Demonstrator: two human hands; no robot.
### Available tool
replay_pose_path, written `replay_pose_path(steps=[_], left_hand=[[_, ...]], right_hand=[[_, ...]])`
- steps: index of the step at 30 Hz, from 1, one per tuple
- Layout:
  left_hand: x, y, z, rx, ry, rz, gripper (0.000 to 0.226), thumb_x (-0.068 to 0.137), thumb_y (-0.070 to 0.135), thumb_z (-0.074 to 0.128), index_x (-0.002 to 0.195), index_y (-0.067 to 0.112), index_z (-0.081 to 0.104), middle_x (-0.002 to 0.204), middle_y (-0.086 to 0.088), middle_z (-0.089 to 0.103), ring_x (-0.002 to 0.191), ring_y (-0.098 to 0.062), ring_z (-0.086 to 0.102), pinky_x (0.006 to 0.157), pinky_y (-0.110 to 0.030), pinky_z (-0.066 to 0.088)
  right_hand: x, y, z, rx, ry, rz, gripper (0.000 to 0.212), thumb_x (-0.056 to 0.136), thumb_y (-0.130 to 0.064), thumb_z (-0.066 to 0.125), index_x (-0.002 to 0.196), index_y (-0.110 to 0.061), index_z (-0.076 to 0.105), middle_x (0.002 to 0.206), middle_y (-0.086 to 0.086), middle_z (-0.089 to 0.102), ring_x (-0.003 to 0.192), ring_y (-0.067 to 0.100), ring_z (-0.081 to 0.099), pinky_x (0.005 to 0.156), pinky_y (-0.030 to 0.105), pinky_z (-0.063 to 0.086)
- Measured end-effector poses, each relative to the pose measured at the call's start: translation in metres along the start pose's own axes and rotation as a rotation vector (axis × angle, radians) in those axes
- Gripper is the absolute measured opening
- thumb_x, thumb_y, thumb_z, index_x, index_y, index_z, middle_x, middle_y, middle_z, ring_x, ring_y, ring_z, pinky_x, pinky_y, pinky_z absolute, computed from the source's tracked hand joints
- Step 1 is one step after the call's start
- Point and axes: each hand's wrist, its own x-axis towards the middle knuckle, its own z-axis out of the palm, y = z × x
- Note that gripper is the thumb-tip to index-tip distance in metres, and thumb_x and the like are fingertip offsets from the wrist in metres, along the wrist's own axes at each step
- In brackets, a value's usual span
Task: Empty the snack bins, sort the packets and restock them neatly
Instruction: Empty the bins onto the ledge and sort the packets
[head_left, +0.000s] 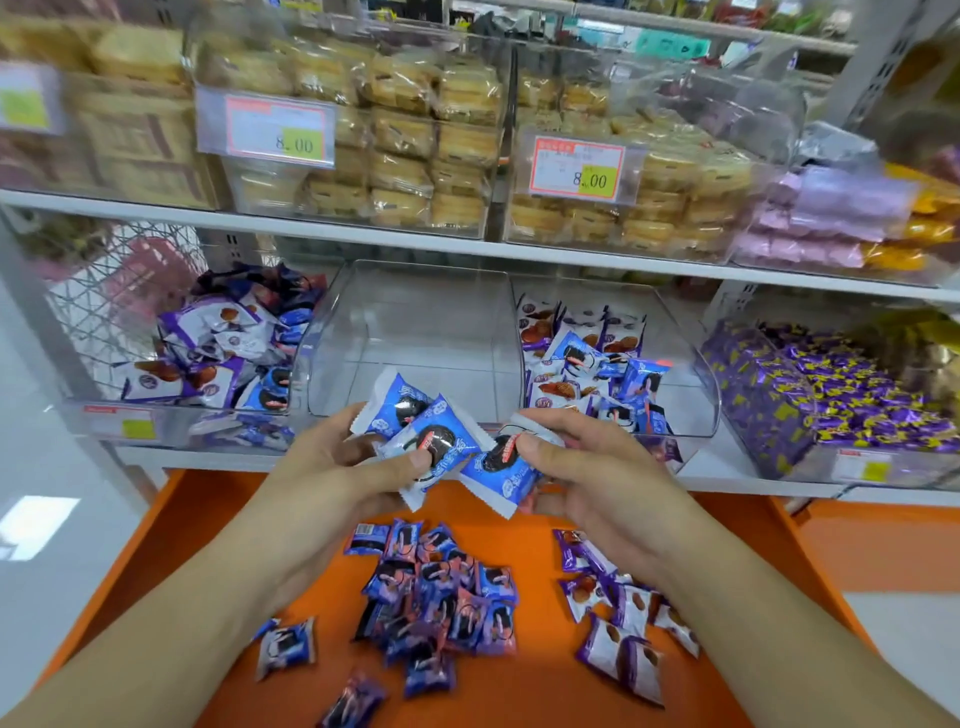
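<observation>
Blue packets: pinched loosely by left hand and right hand; may slip, mixing with purple packets near the orange ledge's right edge.

Packets sorted by colour, middle bin bare.
I held two blue cookie packets in my left hand and pinched a third blue packet in my right hand, all just in front of the clear middle bin, which held nothing. Left bin and right bin each held a loose mix of blue and purple-white packets. On the orange surface lay a blue pile and, apart to its right, a purple-white pile.
</observation>
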Motion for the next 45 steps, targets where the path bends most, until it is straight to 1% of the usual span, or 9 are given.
replay_pose_path(steps=[7, 11, 15, 17, 24, 26, 29, 37, 45], left_hand=[[0.016, -0.054, -0.019, 0.161, -0.030, -0.125, 0.050, 0.080, 0.005, 0.087, 0.124, 0.020, 0.069, 0.111, -0.011, 0.077, 0.095, -0.032, 0.074, 0.079, -0.045, 0.059], [0.031, -0.106, -0.036, 0.250, -0.044, -0.293, 0.049, 0.082, 0.007, 0.086, 0.124, 0.025, 0.068, 0.106, -0.006, 0.079, 0.093, -0.028, 0.075, 0.076, -0.041, 0.060], [0.053, -0.173, -0.057, 0.348, 0.009, -0.431, 0.067, 0.065, 0.034, 0.099, 0.124, 0.033, 0.068, 0.106, 0.000, 0.079, 0.095, -0.022, 0.073, 0.084, -0.039, 0.057], [0.064, -0.207, -0.064, 0.399, -0.033, -0.474, 0.075, 0.055, 0.042, 0.101, 0.122, 0.031, 0.069, 0.108, 0.007, 0.079, 0.104, -0.017, 0.074, 0.099, -0.043, 0.056], [0.101, -0.253, -0.063, 0.506, -0.166, -0.502, 0.075, 0.083, 0.007, 0.086, 0.147, 0.014, 0.048, 0.130, 0.001, 0.064, 0.111, -0.019, 0.065, 0.081, -0.022, 0.059], [0.104, -0.254, -0.065, 0.557, -0.194, -0.509, 0.089, 0.085, 0.001, 0.082, 0.158, 0.017, 0.034, 0.146, -0.001, 0.053, 0.113, -0.015, 0.058, 0.068, -0.007, 0.052], [0.101, -0.254, -0.071, 0.639, -0.166, -0.513, 0.090, 0.081, 0.005, 0.084, 0.156, 0.025, 0.039, 0.145, -0.002, 0.056, 0.110, -0.024, 0.067, 0.086, -0.035, 0.062], [0.094, -0.186, -0.045, 0.692, -0.227, -0.387, 0.046, 0.089, 0.005, 0.075, 0.130, 0.022, 0.061, 0.130, 0.001, 0.066, 0.101, -0.014, 0.069, 0.079, -0.025, 0.059], [0.038, -0.057, 0.003, 0.360, -0.353, -0.246, 0.031, 0.099, 0.003, 0.065, 0.127, 0.014, 0.063, 0.114, -0.018, 0.072, 0.100, -0.031, 0.076, 0.088, -0.038, 0.063]], right_hand=[[0.017, 0.047, -0.007, -0.394, 0.110, 0.042, 0.008, 0.090, -0.026, 0.083, 0.094, -0.032, 0.083, 0.097, -0.007, 0.079, 0.075, 0.009, 0.073, 0.057, 0.026, 0.056], [0.043, 0.097, -0.014, -0.627, 0.106, 0.131, 0.013, 0.090, -0.030, 0.083, 0.089, -0.041, 0.077, 0.100, -0.016, 0.076, 0.083, 0.008, 0.070, 0.069, 0.024, 0.058], [0.079, 0.158, -0.025, -0.672, 0.156, 0.276, 0.016, 0.089, -0.029, 0.085, 0.102, -0.021, 0.082, 0.084, -0.004, 0.073, 0.065, 0.009, 0.065, 0.054, 0.026, 0.054], [0.098, 0.186, -0.027, -0.707, 0.134, 0.333, 0.028, 0.085, -0.034, 0.087, 0.108, -0.018, 0.082, 0.092, -0.004, 0.076, 0.080, 0.013, 0.070, 0.074, 0.034, 0.061], [0.138, 0.235, -0.031, -0.548, 0.042, 0.462, 0.044, 0.093, 0.010, 0.064, 0.130, -0.014, 0.069, 0.124, 0.027, 0.069, 0.064, 0.014, 0.050, 0.046, 0.018, 0.039], [0.142, 0.232, -0.038, -0.485, 0.043, 0.485, 0.051, 0.088, 0.018, 0.057, 0.122, -0.018, 0.071, 0.130, 0.016, 0.071, 0.072, 0.016, 0.054, 0.056, 0.019, 0.042], [0.140, 0.222, -0.047, -0.353, 0.038, 0.489, 0.060, 0.086, 0.020, 0.056, 0.125, -0.023, 0.072, 0.132, -0.007, 0.069, 0.091, 0.025, 0.060, 0.079, 0.043, 0.054], [0.110, 0.154, -0.036, -0.408, -0.108, 0.394, 0.060, 0.084, 0.017, 0.070, 0.131, -0.021, 0.066, 0.126, 0.018, 0.070, 0.118, 0.042, 0.068, 0.102, 0.068, 0.051], [0.028, 0.054, -0.026, -0.390, -0.203, 0.198, 0.035, 0.090, 0.006, 0.075, 0.122, -0.006, 0.068, 0.111, 0.013, 0.079, 0.099, 0.027, 0.076, 0.070, 0.030, 0.059]])
